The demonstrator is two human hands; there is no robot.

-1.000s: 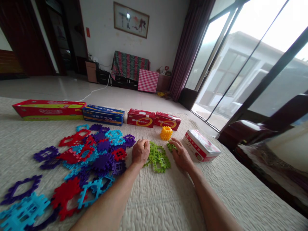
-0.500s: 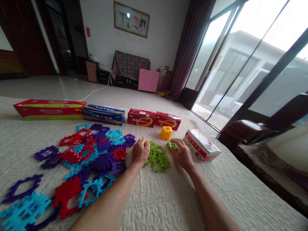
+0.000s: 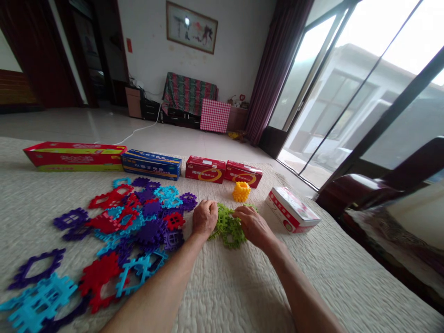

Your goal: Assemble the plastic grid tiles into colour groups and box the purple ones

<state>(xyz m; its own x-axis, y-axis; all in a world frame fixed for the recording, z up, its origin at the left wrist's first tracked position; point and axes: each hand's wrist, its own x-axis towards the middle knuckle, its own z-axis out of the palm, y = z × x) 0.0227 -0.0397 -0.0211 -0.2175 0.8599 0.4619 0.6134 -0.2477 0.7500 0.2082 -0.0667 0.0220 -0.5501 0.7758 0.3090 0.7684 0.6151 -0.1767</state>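
Note:
My left hand (image 3: 204, 218) is curled closed at the left side of a small heap of green interlocking building pieces (image 3: 229, 226). Whatever its fingers hold, if anything, is hidden. My right hand (image 3: 254, 227) reaches over the heap's right side, its fingers bent down and closed on a green piece that they partly cover. Another green piece (image 3: 250, 206) shows just behind its knuckles. Beyond the hands, a yellow cube of joined pieces (image 3: 241, 191) sits on the pale quilted cover.
Purple, red and light blue pieces (image 3: 149, 231) lie spread at left. A red-and-green box (image 3: 76, 157), a blue box (image 3: 151, 165) and two red boxes (image 3: 205, 169) line the back. A white-and-red box (image 3: 292, 210) stands right of my right hand.
My right hand has moved left, from the separate green piece onto the green heap. My left hand has stayed closed beside the heap. The view has shifted slightly.

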